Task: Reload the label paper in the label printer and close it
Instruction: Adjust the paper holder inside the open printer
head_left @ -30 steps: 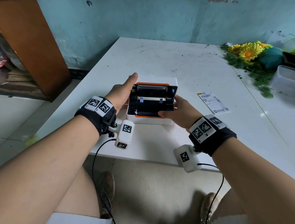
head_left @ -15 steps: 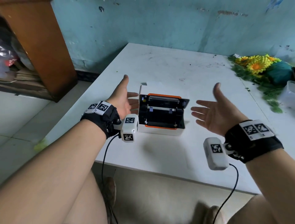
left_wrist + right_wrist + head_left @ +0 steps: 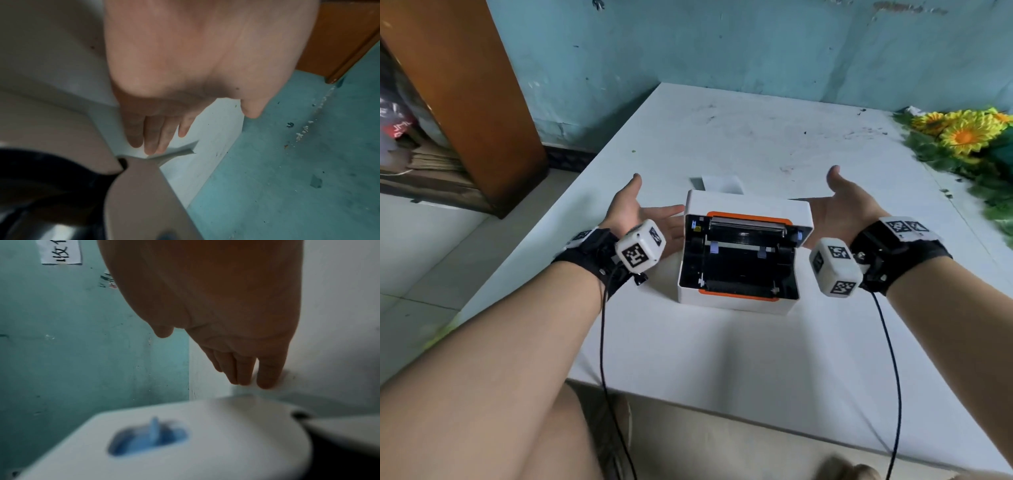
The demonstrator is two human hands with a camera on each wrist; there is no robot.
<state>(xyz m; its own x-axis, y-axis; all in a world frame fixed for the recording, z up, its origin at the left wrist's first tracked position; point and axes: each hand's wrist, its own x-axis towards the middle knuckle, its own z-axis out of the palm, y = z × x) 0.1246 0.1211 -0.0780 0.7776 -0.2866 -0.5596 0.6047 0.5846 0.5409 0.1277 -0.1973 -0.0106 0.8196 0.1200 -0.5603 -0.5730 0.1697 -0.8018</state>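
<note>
The white label printer (image 3: 732,305) stands on the table with its lid (image 3: 750,205) swung back, showing a black, orange-trimmed bay with no roll in it. A white label sheet (image 3: 717,183) lies just behind it, also visible past my fingers as label sheet (image 3: 180,151). My left hand (image 3: 640,212) is open, palm inward, fingertips at the printer's left side. My right hand (image 3: 839,205) is open on the right side, its fingers hidden behind the lid. In the wrist views the left hand (image 3: 156,138) and right hand (image 3: 246,369) have straight fingers holding nothing; the printer (image 3: 205,443) is blurred.
The white table (image 3: 722,359) has its near edge close to my body. Artificial sunflowers (image 3: 962,137) lie at the back right. A brown wooden cabinet (image 3: 465,85) stands to the left, off the table, against the teal wall (image 3: 722,51).
A second ago both hands held the printer's sides. They let go and spread wide, and now have come back close to its sides, still open.
</note>
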